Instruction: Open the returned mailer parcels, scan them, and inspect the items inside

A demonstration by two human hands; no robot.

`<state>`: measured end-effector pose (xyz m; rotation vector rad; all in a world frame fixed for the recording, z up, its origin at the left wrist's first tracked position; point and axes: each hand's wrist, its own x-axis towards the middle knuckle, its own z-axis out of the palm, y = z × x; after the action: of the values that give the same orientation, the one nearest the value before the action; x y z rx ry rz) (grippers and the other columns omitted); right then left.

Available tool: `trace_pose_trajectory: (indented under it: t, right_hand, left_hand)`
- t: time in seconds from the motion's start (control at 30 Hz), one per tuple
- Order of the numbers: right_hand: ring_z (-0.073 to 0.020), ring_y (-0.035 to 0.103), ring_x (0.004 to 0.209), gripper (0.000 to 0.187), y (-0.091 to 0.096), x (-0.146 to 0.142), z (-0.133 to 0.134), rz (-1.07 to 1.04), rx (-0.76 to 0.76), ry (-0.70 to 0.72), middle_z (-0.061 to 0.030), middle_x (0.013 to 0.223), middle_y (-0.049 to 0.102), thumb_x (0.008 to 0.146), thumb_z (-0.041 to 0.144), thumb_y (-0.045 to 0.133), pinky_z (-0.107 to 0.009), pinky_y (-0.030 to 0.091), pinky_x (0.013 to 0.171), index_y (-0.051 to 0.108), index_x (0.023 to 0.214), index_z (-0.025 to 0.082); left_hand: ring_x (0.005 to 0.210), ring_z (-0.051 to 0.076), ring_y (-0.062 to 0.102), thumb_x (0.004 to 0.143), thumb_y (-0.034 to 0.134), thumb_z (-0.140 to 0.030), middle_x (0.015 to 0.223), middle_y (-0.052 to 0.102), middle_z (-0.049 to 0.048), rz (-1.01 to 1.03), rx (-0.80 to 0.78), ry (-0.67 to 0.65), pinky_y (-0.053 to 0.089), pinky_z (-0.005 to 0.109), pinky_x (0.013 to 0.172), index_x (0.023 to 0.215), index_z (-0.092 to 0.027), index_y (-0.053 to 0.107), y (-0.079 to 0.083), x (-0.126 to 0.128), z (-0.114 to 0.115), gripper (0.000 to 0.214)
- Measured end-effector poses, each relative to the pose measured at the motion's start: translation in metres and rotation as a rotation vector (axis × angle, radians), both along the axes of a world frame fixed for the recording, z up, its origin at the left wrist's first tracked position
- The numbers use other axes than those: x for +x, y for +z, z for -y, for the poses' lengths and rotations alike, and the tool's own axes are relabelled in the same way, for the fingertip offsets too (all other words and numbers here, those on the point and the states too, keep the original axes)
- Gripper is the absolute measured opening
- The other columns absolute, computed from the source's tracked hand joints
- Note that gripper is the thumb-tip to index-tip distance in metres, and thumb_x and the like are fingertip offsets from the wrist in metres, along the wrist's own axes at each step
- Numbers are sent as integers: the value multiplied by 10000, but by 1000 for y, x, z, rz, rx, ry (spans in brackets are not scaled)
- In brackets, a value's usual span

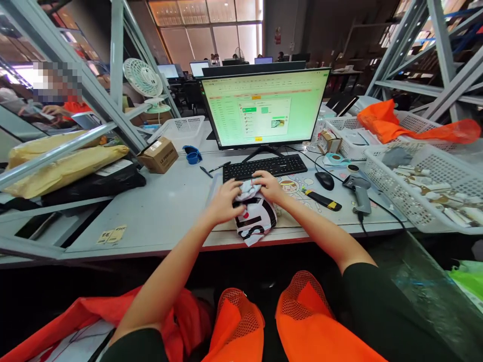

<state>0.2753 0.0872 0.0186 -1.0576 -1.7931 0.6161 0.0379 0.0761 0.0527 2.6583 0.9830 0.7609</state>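
Both hands grip the bundle: left hand (225, 200) and right hand (268, 185) are curled around a crumpled printed garment (253, 213). It sits on the table (162, 211), just before the keyboard (264, 167).

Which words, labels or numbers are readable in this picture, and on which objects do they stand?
"LE PERFUME" (last letters uncertain): on the side of the small cardboard box left of the monitor.
Large black letters, only partly showing, unreadable: on the white printed bag under the left hand and right hand.
Too small or blurred: text on the monitor, the red wall sign, the yellow slips at the table edge.
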Motion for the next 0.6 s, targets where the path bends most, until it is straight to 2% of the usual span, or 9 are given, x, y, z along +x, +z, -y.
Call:
trace_pose_trajectory:
  t: [0.07,0.17,0.27,0.3,0.37,0.43,0.47,0.53,0.6]
  right_hand:
    - [-267,500,1362,217,-14,0,10,-10,-27,0,-86,1354,641,760,146,608,-477,309,1219,787,856,222]
    - [-273,549,1321,158,-31,0,23,-22,-127,-44,-95,1301,680,827,225,619,-492,346,1196,777,830,217]
    - [-272,590,1273,173,-41,-2,29,-56,-240,-178,-124,1295,676,875,321,647,-456,407,1149,744,820,190]
    - [-286,582,1284,174,-43,-3,29,-71,-277,-240,-140,1318,659,851,342,692,-456,415,1142,741,878,177]
    - [-324,542,1335,422,-46,-5,31,-109,-350,-362,-174,1386,609,767,356,788,-485,410,1146,704,1125,150]
    - [-337,530,1356,741,-46,-6,38,-153,-408,-431,-198,1434,570,725,348,820,-494,421,1142,564,1384,126]
    - [-322,538,1355,817,-45,-6,43,-171,-426,-439,-195,1455,559,735,341,808,-474,428,1143,494,1459,127]
    - [-273,538,1371,816,-39,-4,57,-219,-399,-405,-165,1485,548,779,321,764,-409,412,1170,448,1509,141]
    - [-247,481,1429,814,-31,1,74,-296,-297,-359,-127,1538,505,789,337,764,-381,346,1220,446,1522,179]
  left_hand:
    - [1425,340,440,793,686,-454,1430,614,104,89,-180,80,325,527,1216,830,-200,681,-26,1,10,256]
    - [1280,298,580,901,511,-461,1303,674,139,269,-333,299,392,490,1182,773,-191,677,-60,9,13,341]
    - [1333,366,537,854,567,-471,1423,554,244,377,-357,498,385,577,1167,1063,-114,663,-80,18,11,425]
    - [1358,383,516,815,628,-480,1458,514,267,428,-396,577,388,586,1162,1193,-88,614,-85,21,11,546]
    - [1377,378,513,779,688,-475,1454,530,255,512,-529,641,388,564,1170,1328,-82,537,-90,25,13,692]
    - [1369,355,535,806,672,-450,1392,615,191,544,-682,583,362,542,1197,1311,-124,576,-93,28,20,608]
    - [1360,350,548,829,653,-439,1363,644,169,542,-739,546,354,547,1202,1302,-139,594,-93,30,26,564]
    - [1342,346,570,840,660,-438,1368,651,149,572,-815,524,370,551,1195,1379,-161,562,-90,35,41,614]
    - [1329,331,587,828,692,-442,1404,629,133,662,-815,514,395,536,1185,1529,-201,420,-80,41,55,790]
